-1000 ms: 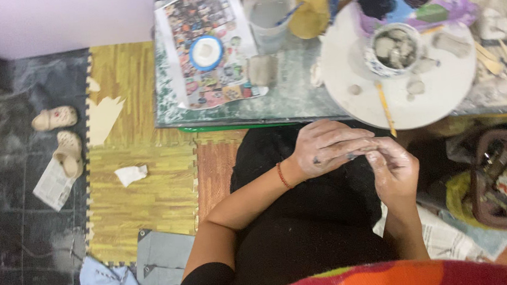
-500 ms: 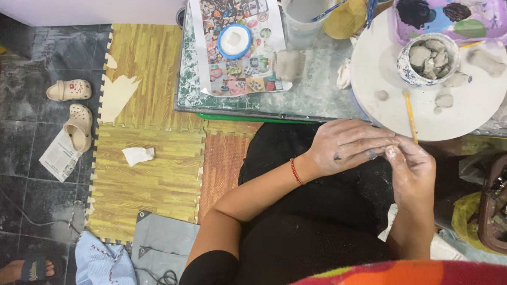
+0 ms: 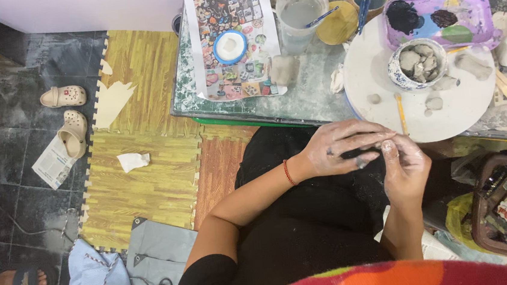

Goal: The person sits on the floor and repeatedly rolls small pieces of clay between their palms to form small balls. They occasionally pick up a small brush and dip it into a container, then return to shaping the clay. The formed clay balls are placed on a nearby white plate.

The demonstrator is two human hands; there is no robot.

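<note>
A small bit of grey clay sits pinched between my two hands, over my lap and just in front of the near edge of the table. It lies at the tips of my left hand, whose fingers curl closed around it and stretch toward the right. My right hand comes up from below, its thumb and forefinger closed against the same bit. Whether it has a long axis I cannot tell; most of it is hidden. Both hands are smeared with pale, drying slip. Beyond them, at the table's right end, a round white board carries a bowl of clay lumps, loose scraps and a wooden stick. Behind it stands a purple paint tray.
</note>
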